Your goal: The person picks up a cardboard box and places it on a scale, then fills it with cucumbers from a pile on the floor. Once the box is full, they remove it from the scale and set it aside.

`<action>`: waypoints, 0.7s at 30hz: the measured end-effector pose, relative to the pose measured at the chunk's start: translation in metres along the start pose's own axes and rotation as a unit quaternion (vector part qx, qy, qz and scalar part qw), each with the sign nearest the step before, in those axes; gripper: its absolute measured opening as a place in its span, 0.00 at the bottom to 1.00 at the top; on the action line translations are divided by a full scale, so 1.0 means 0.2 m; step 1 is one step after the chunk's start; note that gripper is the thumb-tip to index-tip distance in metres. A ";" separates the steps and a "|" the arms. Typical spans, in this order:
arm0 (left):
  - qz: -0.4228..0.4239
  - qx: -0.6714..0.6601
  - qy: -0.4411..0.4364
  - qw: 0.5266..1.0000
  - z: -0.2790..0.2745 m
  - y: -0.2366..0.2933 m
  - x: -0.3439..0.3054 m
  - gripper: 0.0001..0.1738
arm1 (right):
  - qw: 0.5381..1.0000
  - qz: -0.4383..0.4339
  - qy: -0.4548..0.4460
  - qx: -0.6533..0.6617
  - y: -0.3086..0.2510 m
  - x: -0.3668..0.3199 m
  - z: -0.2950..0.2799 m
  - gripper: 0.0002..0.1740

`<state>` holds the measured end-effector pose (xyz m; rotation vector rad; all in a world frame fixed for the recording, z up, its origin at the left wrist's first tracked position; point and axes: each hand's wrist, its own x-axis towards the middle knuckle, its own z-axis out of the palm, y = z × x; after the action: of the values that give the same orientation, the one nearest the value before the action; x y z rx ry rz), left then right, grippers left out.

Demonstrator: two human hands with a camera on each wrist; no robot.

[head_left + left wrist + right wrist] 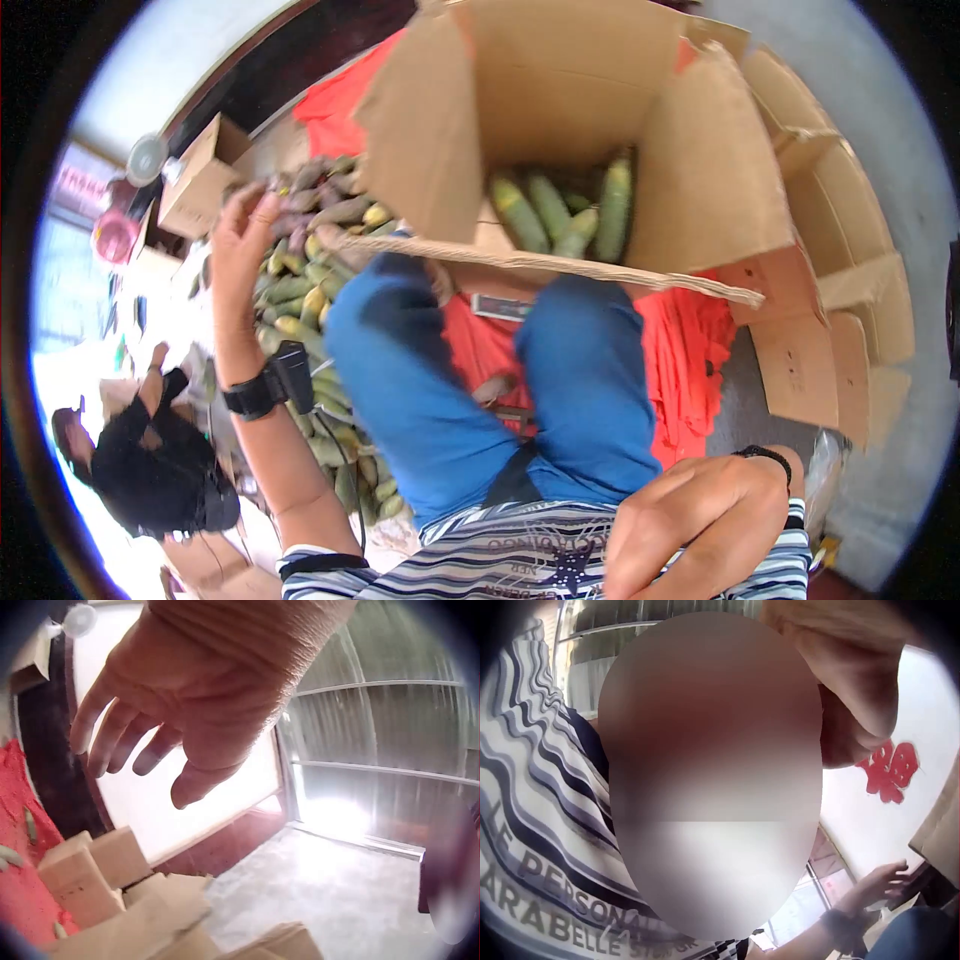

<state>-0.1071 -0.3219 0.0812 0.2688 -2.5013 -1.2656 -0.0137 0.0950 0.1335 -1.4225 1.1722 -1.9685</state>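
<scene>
My left hand is raised over the left side of a heap of cucumbers, with nothing in its grasp. In the left wrist view its fingers hang relaxed and spread, thumb apart. My right hand is bent up close in front of the striped shirt. The right wrist view has this hand beside a blurred patch, and its fingertips are hidden. Several green cucumbers with yellowish ends lie at the bottom of an open cardboard box, beyond my knees.
Red cloth lies under and around the box. More cardboard boxes stand along the right. A small device with a display sits between my knees. At the left, another person in black is beside the heap, with cartons farther back.
</scene>
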 end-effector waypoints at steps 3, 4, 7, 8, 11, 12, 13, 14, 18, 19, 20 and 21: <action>-0.055 0.115 -0.004 0.992 -0.08 -0.45 -0.17 0.25 | 0.996 0.063 0.045 -0.046 0.06 0.06 -0.07 0.10; -0.082 0.189 0.003 0.979 -0.09 -0.71 -0.24 0.26 | 0.987 0.086 0.105 -0.092 0.08 0.04 -0.06 0.12; -0.201 0.215 -0.077 0.953 0.03 -1.08 -0.62 0.27 | 0.913 0.107 0.213 -0.332 0.14 -0.08 -0.11 0.22; -0.230 0.210 -0.120 0.943 0.08 -1.17 -0.74 0.27 | 0.885 0.118 0.236 -0.384 0.17 -0.13 -0.13 0.25; -0.289 0.154 -0.102 0.940 0.23 -1.36 -0.99 0.27 | 0.831 0.127 0.187 -0.507 0.27 -0.21 -0.19 0.22; -0.295 0.152 -0.097 0.938 0.26 -1.40 -1.01 0.27 | 0.835 0.127 0.180 -0.505 0.31 -0.22 -0.17 0.22; -0.307 0.183 -0.012 0.934 0.29 -1.43 -1.02 0.26 | 0.804 0.124 0.174 -0.554 0.35 -0.23 -0.16 0.19; -0.315 0.212 0.071 0.922 0.31 -1.47 -1.01 0.25 | 0.770 0.120 0.169 -0.603 0.40 -0.24 -0.15 0.16; -0.350 0.237 0.181 0.888 0.28 -1.71 -0.91 0.27 | 0.694 0.058 0.033 -0.717 0.58 -0.27 -0.15 0.11; -0.364 0.249 0.167 0.882 0.26 -1.76 -0.87 0.31 | 0.695 0.060 0.030 -0.716 0.59 -0.27 -0.15 0.11; -0.367 0.248 0.164 0.881 0.26 -1.79 -0.84 0.31 | 0.705 0.073 0.046 -0.704 0.58 -0.28 -0.15 0.10; -0.389 0.274 0.152 0.866 0.26 -1.80 -0.81 0.31 | 0.712 0.087 0.062 -0.694 0.58 -0.29 -0.16 0.10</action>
<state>0.0320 -0.4456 -0.2707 1.6028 -2.4578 -0.5764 -0.0351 0.0866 0.0020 -1.5445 3.0056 -0.7949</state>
